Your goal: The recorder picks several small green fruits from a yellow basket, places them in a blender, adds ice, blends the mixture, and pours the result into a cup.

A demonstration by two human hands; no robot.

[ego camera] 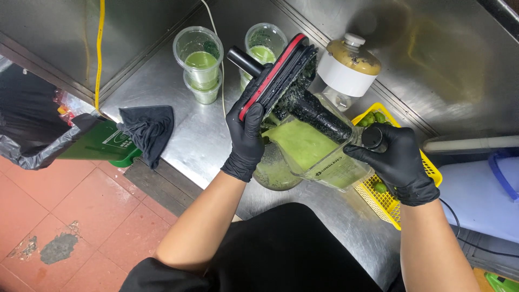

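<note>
Steel counter (205, 135), centre: clear blender jug (319, 154) tilted, thick green liquid inside, white label strip on its lower side. Right hand (400, 162), black glove, fingers wrapped round the jug's black handle. Left hand (246, 135), gloved, fingers clamped on a black-and-red strainer lid (278, 73) at the jug's mouth. Yellow basket (386, 203) of small limes at the right edge. Two plastic cups (200, 59) of green juice by the back edge.
</note>
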